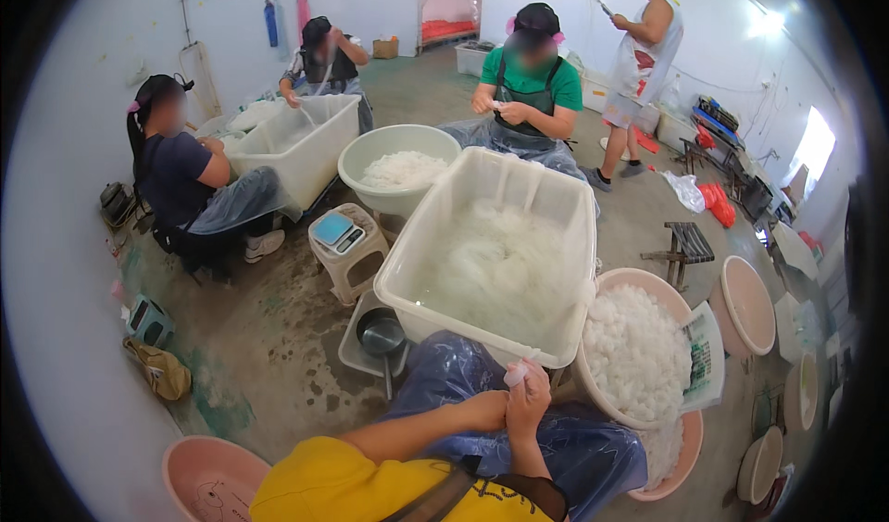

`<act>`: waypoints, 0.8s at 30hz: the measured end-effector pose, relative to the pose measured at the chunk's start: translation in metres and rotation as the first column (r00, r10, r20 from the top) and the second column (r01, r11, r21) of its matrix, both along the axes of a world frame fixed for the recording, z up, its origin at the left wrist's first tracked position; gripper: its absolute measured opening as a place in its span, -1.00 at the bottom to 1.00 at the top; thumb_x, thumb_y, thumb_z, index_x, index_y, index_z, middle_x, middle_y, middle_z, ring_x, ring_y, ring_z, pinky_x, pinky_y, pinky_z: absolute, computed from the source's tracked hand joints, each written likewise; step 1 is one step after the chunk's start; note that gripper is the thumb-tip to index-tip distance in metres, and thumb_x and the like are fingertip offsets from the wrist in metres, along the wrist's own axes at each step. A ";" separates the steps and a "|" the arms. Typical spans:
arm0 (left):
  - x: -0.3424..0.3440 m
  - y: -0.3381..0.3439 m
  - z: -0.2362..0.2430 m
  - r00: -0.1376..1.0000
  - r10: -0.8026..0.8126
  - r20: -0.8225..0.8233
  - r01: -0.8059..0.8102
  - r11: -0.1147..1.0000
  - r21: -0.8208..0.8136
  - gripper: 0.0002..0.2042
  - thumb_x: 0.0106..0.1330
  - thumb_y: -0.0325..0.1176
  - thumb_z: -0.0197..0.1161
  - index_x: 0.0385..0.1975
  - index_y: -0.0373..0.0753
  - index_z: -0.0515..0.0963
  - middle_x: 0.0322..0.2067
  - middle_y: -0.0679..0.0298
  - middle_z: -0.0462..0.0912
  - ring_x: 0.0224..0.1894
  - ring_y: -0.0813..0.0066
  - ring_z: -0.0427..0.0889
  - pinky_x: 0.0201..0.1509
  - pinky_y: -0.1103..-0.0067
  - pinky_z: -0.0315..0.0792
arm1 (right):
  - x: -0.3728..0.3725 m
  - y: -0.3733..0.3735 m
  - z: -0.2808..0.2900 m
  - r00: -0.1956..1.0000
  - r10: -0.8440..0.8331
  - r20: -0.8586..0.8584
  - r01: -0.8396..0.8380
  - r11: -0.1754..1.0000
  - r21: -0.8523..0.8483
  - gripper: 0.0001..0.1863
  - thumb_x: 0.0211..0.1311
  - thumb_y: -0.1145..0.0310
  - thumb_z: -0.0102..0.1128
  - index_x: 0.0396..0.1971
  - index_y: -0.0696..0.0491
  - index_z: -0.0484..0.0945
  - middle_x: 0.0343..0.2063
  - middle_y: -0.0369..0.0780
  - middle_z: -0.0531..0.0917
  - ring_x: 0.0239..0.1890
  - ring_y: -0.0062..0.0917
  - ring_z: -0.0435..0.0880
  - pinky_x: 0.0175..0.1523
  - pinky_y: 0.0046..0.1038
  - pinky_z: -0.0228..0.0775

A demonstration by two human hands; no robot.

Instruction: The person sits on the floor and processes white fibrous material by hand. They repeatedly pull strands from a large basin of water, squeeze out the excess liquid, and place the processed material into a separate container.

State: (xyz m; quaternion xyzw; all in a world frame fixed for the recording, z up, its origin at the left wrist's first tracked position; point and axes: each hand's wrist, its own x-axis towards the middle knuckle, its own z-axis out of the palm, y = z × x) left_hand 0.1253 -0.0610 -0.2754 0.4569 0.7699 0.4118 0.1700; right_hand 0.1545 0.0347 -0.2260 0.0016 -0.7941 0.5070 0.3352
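Observation:
My right hand (527,400) is raised over my lap, its fingers closed round a small pale, translucent pinkish bundle (516,374) that shows at their tips. Pressed close beside it is my left hand (486,412), curled, its fingertips hidden behind the right, so what it grips is unclear. Just beyond both hands stands a large white rectangular tub (407,286) of cloudy water with a mass of fine white strands (500,253) in it. A blue transparent plastic apron (449,374) covers my lap.
Right of the tub, a pink basin (611,402) holds white clumps, with a printed sheet (707,360) at its edge. To the left are a stool (350,267) with a scale (338,232) and a saucepan (381,331) on a tray. Several people sit or stand beyond.

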 end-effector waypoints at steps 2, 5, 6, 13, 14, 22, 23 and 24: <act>0.002 -0.002 0.010 0.996 -0.024 0.081 0.026 0.999 -0.026 -0.80 0.07 -0.36 0.08 -0.34 -0.31 0.47 -0.39 -0.03 0.55 -0.29 -0.02 0.50 -0.22 0.29 0.36 | 0.003 0.002 0.003 0.999 -0.040 -0.036 0.040 0.999 0.004 -0.89 0.00 0.47 0.13 -0.47 0.15 0.59 -0.39 -0.15 0.60 -0.16 -0.29 0.54 0.00 -0.36 0.27; 0.010 -0.006 0.030 0.991 -0.012 0.133 0.009 1.000 0.026 -0.78 0.11 -0.34 0.06 -0.27 -0.29 0.44 -0.39 -0.05 0.55 -0.27 -0.02 0.51 -0.21 0.30 0.37 | 0.003 0.012 -0.002 0.996 -0.077 -0.036 0.077 0.997 -0.016 -0.90 0.00 0.46 0.13 -0.49 0.16 0.58 -0.41 -0.14 0.61 -0.18 -0.28 0.55 -0.02 -0.36 0.29; 0.012 -0.008 0.037 0.990 -0.001 0.140 -0.008 0.998 0.058 -0.77 0.13 -0.34 0.05 -0.24 -0.29 0.42 -0.39 -0.05 0.55 -0.26 -0.02 0.51 -0.20 0.30 0.37 | 0.003 0.018 -0.006 0.996 -0.086 -0.027 0.085 0.996 -0.027 -0.89 0.01 0.46 0.12 -0.49 0.16 0.58 -0.41 -0.14 0.60 -0.18 -0.29 0.55 -0.03 -0.36 0.29; -0.008 -0.035 0.066 0.980 0.197 0.004 -0.195 0.973 -0.124 -0.63 0.15 -0.37 0.06 -0.02 -0.29 0.32 -0.06 -0.08 0.42 -0.01 0.03 0.42 0.01 0.37 0.31 | 0.012 0.049 -0.009 0.995 -0.081 0.064 0.095 0.960 -0.262 -0.86 0.05 0.45 0.07 -0.45 0.19 0.57 -0.35 -0.13 0.60 -0.18 -0.35 0.55 -0.03 -0.41 0.30; -0.008 -0.041 0.044 0.952 0.259 -0.161 -0.262 0.965 0.004 -0.62 0.15 -0.37 0.07 -0.01 -0.29 0.31 -0.01 -0.07 0.37 0.02 0.04 0.39 0.04 0.37 0.29 | 0.013 0.048 -0.010 0.995 -0.093 0.045 0.102 0.958 -0.267 -0.85 0.07 0.44 0.07 -0.44 0.20 0.57 -0.36 -0.13 0.60 -0.18 -0.36 0.55 -0.03 -0.42 0.29; -0.003 -0.018 0.058 0.929 0.302 0.214 -0.348 0.910 0.227 -0.63 0.15 -0.38 0.11 -0.02 -0.31 0.34 -0.04 0.05 0.39 0.02 0.23 0.38 0.12 0.47 0.22 | 0.030 0.052 0.020 0.998 -0.053 0.046 0.060 0.986 -0.154 -0.84 0.08 0.42 0.11 -0.42 0.18 0.59 -0.38 -0.15 0.62 -0.13 -0.37 0.55 -0.02 -0.44 0.28; -0.005 -0.016 0.056 0.929 0.348 0.128 -0.370 0.895 0.248 -0.65 0.16 -0.37 0.11 -0.04 -0.31 0.35 -0.07 0.07 0.41 -0.01 0.27 0.40 0.10 0.48 0.24 | 0.035 0.048 0.025 0.996 -0.059 0.060 0.067 0.988 -0.138 -0.85 0.07 0.42 0.12 -0.43 0.18 0.60 -0.37 -0.15 0.62 -0.14 -0.37 0.55 -0.03 -0.44 0.29; -0.002 -0.013 0.052 0.918 0.394 0.044 -0.390 0.880 0.271 -0.67 0.18 -0.36 0.10 -0.06 -0.31 0.37 -0.09 0.10 0.43 -0.03 0.31 0.43 0.07 0.50 0.27 | 0.040 0.045 0.029 0.995 -0.066 0.075 0.075 0.990 -0.121 -0.85 0.07 0.43 0.13 -0.43 0.18 0.60 -0.37 -0.15 0.62 -0.14 -0.37 0.55 -0.03 -0.44 0.29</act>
